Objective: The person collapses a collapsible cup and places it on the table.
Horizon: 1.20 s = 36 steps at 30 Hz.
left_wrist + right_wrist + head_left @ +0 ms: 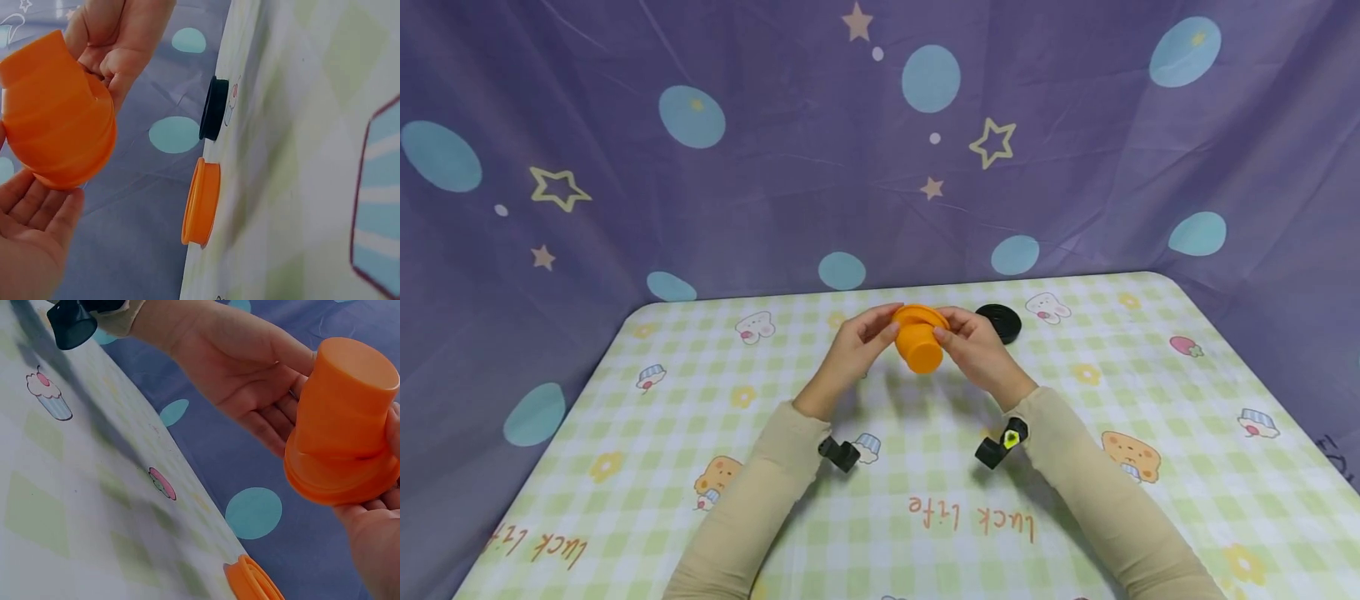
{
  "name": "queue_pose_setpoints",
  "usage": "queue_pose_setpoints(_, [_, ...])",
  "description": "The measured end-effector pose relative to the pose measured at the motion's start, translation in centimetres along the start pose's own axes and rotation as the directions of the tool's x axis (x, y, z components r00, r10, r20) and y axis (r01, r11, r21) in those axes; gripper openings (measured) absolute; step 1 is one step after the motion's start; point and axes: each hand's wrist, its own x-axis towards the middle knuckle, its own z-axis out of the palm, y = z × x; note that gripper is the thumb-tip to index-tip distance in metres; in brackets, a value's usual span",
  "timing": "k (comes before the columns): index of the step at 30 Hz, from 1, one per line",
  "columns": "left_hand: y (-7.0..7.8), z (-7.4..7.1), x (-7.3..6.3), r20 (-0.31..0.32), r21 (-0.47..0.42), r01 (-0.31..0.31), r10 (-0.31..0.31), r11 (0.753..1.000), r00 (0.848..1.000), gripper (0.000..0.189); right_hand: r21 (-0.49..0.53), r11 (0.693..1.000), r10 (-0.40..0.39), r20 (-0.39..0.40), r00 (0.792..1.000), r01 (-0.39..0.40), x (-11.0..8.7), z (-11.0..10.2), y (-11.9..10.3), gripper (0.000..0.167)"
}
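Between both hands, above the table, is an orange collapsible-looking cup (919,343) of soft, folded material. Its narrow round end points down toward me, with the wider rim at the far side. My left hand (856,343) grips it from the left, thumb near the rim. From the right, my right hand (976,346) holds it with the thumb on the side wall. In the right wrist view the cup (347,419) shows a smooth narrow section above a bulging fold. Fingers of the left hand (34,228) support the rim in the left wrist view.
A black round lid (1000,323) lies on the table just beyond my right hand. An orange ring-shaped piece (202,203) sits near it in the left wrist view. A checked cloth (760,533) covers the table, and a purple curtain (797,192) hangs behind.
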Motion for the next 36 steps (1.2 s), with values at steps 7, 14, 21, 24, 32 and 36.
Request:
queue_pose_setpoints(7, [-0.11, 0.38, -0.03, -0.025, -0.058, -0.073, 0.072, 0.996, 0.997, 0.036, 0.087, 0.996, 0.011, -0.007, 1.000, -0.010, -0.17, 0.22, -0.20, 0.016])
queue_pose_setpoints(14, [-0.07, 0.59, -0.08, -0.058, -0.033, -0.106, 0.104, 0.994, 0.993, 0.032, 0.093, 0.996, 0.005, 0.001, 1.000, -0.005, -0.28, 0.28, -0.18, 0.014])
queue_pose_setpoints(21, [-0.22, 0.73, -0.13, -0.115, 0.025, -0.119, 0.121, 0.993, 0.986, 0.028, 0.085, 0.996, -0.010, -0.008, 1.000, 0.010, -0.18, 0.63, -0.09, 0.014])
queue_pose_setpoints(24, [-0.32, 0.67, -0.10, -0.146, 0.010, -0.118, 0.118, 0.993, 0.982, 0.030, 0.047, 0.999, -0.011, -0.007, 1.000, 0.011, -0.14, 0.66, -0.05, 0.015])
queue_pose_setpoints(32, [-0.29, 0.45, -0.21, -0.198, 0.001, -0.062, 0.060, 0.998, 0.978, 0.028, -0.140, 0.987, 0.073, -0.022, 0.997, -0.075, -0.05, 0.17, 0.04, 0.017])
queue_pose_setpoints(36, [0.20, 0.57, -0.42, -0.136, 0.100, -0.039, 0.053, 0.994, 0.989, 0.027, -0.293, 0.954, 0.073, -0.003, 0.997, -0.071, 0.01, -0.01, 0.11, 0.023])
